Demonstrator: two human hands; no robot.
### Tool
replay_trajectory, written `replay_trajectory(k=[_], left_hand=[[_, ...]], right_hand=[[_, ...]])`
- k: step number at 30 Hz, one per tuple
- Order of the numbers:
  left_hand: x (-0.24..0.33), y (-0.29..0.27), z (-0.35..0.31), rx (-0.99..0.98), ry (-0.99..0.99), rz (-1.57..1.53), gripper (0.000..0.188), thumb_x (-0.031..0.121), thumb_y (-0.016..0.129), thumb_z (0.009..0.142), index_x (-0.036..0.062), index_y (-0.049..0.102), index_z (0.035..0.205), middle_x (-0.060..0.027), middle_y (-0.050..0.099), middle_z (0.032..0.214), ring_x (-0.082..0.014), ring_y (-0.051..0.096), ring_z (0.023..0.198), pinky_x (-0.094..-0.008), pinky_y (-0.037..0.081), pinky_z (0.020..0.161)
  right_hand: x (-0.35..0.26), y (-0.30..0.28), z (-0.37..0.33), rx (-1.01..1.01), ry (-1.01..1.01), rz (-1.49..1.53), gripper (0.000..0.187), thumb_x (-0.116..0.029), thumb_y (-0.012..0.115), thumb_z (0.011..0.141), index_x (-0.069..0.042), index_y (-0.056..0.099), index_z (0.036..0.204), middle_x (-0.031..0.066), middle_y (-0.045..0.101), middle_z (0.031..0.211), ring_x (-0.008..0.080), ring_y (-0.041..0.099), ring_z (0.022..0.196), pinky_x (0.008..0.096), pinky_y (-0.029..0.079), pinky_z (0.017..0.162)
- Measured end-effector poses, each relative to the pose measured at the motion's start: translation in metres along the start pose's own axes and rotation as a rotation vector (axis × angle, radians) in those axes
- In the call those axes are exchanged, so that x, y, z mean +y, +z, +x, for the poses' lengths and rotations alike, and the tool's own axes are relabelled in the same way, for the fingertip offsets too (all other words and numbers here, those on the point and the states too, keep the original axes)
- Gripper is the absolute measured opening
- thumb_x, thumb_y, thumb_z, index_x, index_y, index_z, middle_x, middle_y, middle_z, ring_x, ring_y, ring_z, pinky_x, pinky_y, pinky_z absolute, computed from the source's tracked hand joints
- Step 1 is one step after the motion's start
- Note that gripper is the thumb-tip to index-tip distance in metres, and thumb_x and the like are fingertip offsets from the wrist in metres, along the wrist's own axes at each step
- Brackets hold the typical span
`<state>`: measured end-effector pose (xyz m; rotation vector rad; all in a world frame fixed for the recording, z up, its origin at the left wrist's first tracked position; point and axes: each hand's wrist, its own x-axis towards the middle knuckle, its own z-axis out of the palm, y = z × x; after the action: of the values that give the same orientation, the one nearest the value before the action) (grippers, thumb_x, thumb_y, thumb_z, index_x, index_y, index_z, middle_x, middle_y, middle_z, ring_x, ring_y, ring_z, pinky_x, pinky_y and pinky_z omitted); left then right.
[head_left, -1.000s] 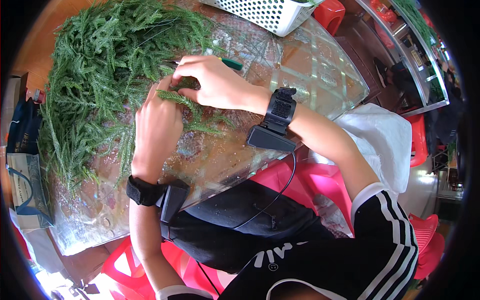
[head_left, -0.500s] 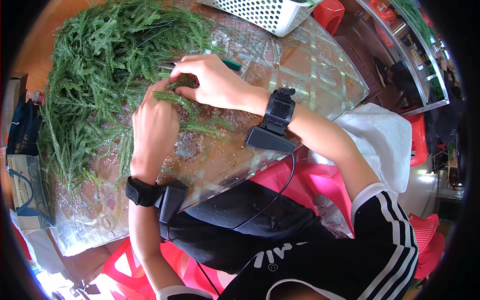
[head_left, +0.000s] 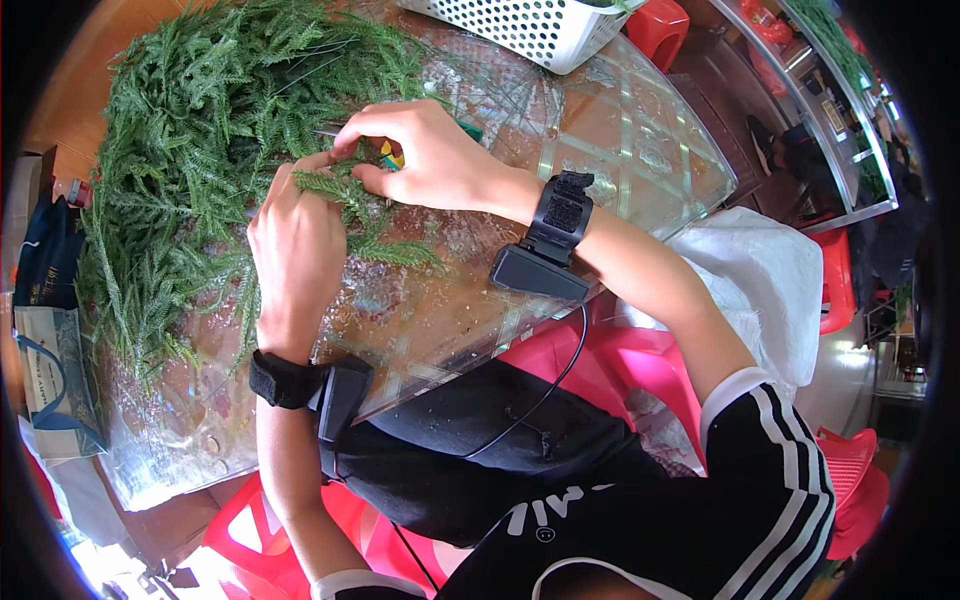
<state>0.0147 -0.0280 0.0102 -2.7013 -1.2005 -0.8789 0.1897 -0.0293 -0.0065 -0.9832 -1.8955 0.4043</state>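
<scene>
A green artificial pine sprig is held up between my two hands over the table. My left hand is closed on it, back of the hand toward me. My right hand curls in from the right, its thumb and index fingertips closed at the sprig near my left fingers. What exactly its fingertips pinch is too small to make out. Behind my right hand lies a tool with a green and yellow handle, mostly hidden. A big heap of green pine sprigs lies beside and beyond my left hand.
The glass-topped table is strewn with white flecks. At its far edge stands a white perforated basket. A white sack and pink chairs are at the right, and a paper bag is at the left edge.
Both hands have shifted slightly left with the sprig. My right fingers have opened into a wider arch, and the tool's yellow part now shows between them.
</scene>
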Motion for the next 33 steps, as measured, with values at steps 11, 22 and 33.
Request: replay_trajectory(k=[11,22,33], left_hand=[[-0.0054,0.0049,-0.0006,0.009,0.001,0.023,0.007,-0.002,0.055,0.073,-0.0038,0.059,0.078,-0.0106,0.062,0.098,-0.0308,0.061,0.074,-0.0385,0.049,0.064],[-0.0006,0.0057,0.0021,0.045,0.054,0.018,0.013,-0.006,0.053,0.07,-0.0048,0.061,0.08,-0.0121,0.06,0.103,-0.028,0.063,0.076,-0.0373,0.051,0.066],[0.0002,0.0066,0.0035,0.061,0.006,-0.028,0.014,-0.01,0.051,0.066,-0.0061,0.061,0.075,-0.007,0.059,0.112,-0.0249,0.062,0.084,-0.0339,0.052,0.067]], right_hand=[[-0.0012,0.0002,-0.0001,-0.026,0.064,0.026,0.024,-0.008,0.067,0.074,-0.004,0.063,0.098,0.0085,0.066,0.087,0.0209,0.062,0.073,0.0303,0.048,0.066],[0.0003,0.0005,0.0007,0.03,0.04,0.0,0.025,-0.005,0.069,0.074,-0.004,0.061,0.098,0.0099,0.067,0.088,0.0164,0.063,0.069,0.0277,0.048,0.06],[0.0008,-0.0035,0.0018,0.005,0.12,0.089,0.031,-0.005,0.07,0.073,-0.002,0.059,0.101,0.0054,0.069,0.09,0.0125,0.063,0.07,0.0251,0.049,0.059]])
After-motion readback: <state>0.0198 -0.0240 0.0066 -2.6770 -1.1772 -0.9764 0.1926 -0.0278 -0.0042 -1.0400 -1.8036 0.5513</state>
